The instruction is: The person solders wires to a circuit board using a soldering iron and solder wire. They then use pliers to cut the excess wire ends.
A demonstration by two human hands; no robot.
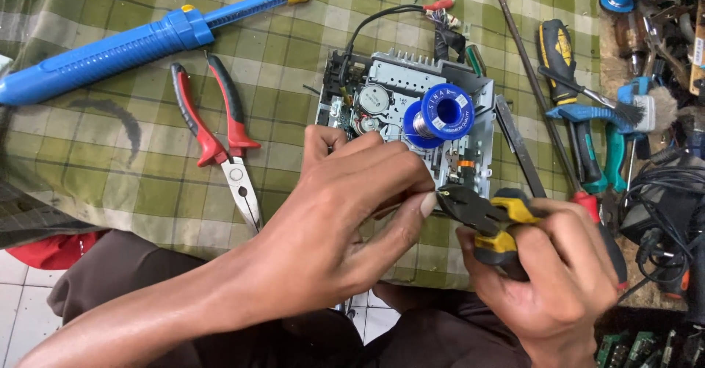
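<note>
Head view: green checked cloth [294, 81] covers the work surface. On it at upper left lies a blue desoldering pump [139, 41], with red-handled long-nose pliers [220, 144] below it. At centre sits an opened metal player mechanism [411, 111], a blue solder spool [439, 114] resting on top. Left hand [345, 214] is closed, thumb and forefinger pinching something too small to identify, just at the plier tip. Right hand [551, 265] grips yellow-and-black cutting pliers [485, 217], in front of the mechanism.
</note>
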